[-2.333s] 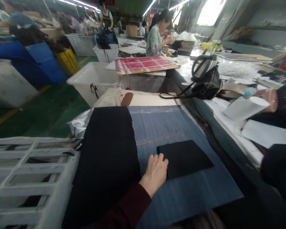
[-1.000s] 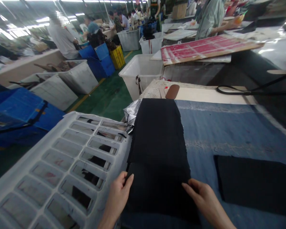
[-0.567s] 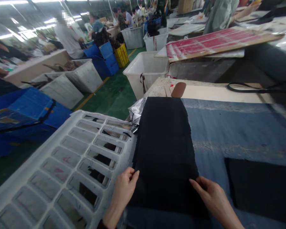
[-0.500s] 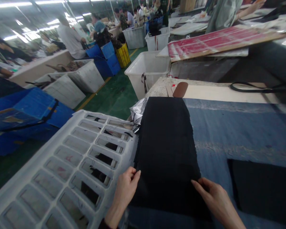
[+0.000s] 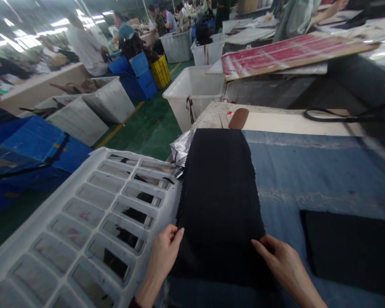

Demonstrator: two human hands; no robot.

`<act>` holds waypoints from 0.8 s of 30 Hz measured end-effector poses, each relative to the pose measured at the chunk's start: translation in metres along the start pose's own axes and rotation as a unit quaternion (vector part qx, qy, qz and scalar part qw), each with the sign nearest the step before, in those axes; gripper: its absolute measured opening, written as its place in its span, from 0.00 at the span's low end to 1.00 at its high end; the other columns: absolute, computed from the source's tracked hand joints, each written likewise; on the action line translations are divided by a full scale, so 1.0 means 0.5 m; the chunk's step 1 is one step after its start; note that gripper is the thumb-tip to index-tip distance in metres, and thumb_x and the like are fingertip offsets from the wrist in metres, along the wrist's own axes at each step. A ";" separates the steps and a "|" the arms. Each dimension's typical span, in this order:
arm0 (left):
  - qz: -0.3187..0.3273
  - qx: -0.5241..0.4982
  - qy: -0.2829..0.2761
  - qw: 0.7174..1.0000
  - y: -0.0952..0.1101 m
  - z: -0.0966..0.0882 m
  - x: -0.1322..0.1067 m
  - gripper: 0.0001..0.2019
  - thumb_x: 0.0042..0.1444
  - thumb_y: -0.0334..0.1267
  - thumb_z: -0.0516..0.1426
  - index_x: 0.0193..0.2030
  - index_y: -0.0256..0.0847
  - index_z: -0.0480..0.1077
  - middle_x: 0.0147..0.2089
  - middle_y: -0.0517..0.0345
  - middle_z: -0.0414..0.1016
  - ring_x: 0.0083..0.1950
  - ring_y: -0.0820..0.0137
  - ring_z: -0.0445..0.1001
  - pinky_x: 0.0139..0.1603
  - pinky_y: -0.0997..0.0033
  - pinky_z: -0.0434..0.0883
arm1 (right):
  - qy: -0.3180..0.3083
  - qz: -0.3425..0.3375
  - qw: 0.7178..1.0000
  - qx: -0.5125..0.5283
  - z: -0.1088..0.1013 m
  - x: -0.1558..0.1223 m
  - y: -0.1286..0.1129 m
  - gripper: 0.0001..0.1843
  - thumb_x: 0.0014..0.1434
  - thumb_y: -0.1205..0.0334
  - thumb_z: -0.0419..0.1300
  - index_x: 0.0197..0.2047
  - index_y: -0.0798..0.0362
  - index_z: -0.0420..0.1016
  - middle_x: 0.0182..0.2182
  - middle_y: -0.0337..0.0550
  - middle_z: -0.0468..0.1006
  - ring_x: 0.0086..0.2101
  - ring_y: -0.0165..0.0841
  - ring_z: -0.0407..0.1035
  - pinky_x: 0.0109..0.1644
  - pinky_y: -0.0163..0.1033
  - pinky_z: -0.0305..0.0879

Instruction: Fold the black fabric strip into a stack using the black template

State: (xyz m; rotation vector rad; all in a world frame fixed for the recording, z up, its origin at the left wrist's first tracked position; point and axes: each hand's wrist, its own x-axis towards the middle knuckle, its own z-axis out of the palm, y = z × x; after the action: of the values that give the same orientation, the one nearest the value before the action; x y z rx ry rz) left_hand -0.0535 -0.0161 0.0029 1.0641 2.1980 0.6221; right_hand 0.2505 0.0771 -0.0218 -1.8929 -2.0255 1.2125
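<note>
A long piece of black fabric [image 5: 220,192] lies over the blue table covering [image 5: 311,167], its side edges a little frayed. My left hand [image 5: 165,248] pinches its left edge near the lower end. On the opposite edge, my right hand [image 5: 277,254] grips the fabric between thumb and fingers. Further right rests a stack of black fabric [image 5: 356,250], which neither hand touches. Whether the held fabric is one layer or several, I cannot tell.
To the left is a white slotted plastic rack [image 5: 94,188]. Silver wrapping [image 5: 180,149] sits at the table's corner. A brown oval piece [image 5: 239,119] and a black strap [image 5: 327,116] lie at the back. White bins [image 5: 192,92], blue crates [image 5: 35,141] and people stand beyond.
The whole view has shifted slightly, so things appear a little further left. Both hands keep their pinch on the fabric's edges, and the fabric lies much the same.
</note>
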 end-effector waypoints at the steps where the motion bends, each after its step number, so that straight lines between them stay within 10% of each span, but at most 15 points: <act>1: -0.002 0.003 -0.003 1.000 -0.002 0.001 0.001 0.19 0.59 0.56 0.49 0.31 0.42 0.66 0.20 0.66 0.66 0.25 0.71 0.67 0.28 0.73 0.58 | 0.005 -0.002 1.000 0.004 -0.002 -0.002 -0.003 0.23 0.59 0.41 0.50 0.25 0.50 0.69 0.19 0.37 0.68 0.24 0.32 0.64 0.30 0.37 0.54; 24: 0.001 0.185 0.023 0.983 0.008 -0.006 0.005 0.19 0.56 0.59 0.49 0.36 0.45 0.66 0.24 0.62 0.74 0.26 0.64 0.74 0.27 0.70 0.63 | 0.060 0.032 0.998 0.019 -0.019 -0.016 -0.039 0.14 0.58 0.53 0.56 0.25 0.51 0.70 0.20 0.37 0.73 0.24 0.31 0.66 0.29 0.35 0.51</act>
State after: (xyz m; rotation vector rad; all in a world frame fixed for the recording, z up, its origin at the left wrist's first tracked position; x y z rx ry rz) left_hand -0.0545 -0.0123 0.0070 1.2460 2.4117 0.2429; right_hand 0.2423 0.0766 -0.0004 -1.9763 -1.8817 1.1156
